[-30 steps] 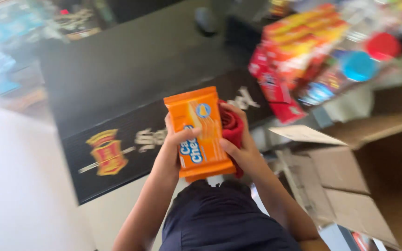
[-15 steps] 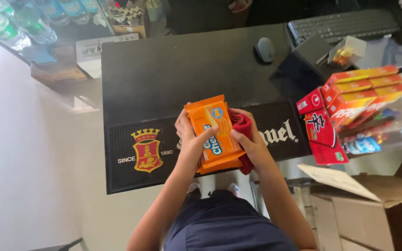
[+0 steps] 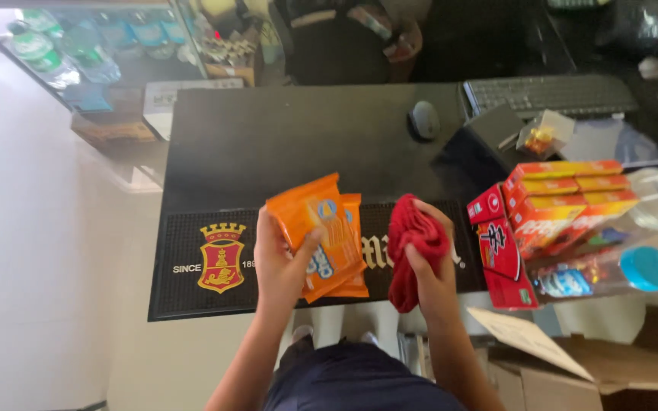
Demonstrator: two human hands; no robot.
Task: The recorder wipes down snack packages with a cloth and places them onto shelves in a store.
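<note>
Wiping seems to be the step in hand, as seen from the head camera: the left hand (image 3: 279,266) is closed around orange snack packets (image 3: 325,236), lifted just above the black bar mat (image 3: 192,266), while the right hand (image 3: 432,262) grips a bunched red cloth (image 3: 413,247) beside them. The next move, I'd judge, calls for bringing cloth and packets together. Stacked red and orange boxes (image 3: 557,205) crowd the right; a mouse (image 3: 423,120) and keyboard (image 3: 550,95) sit further back on the counter.
</note>
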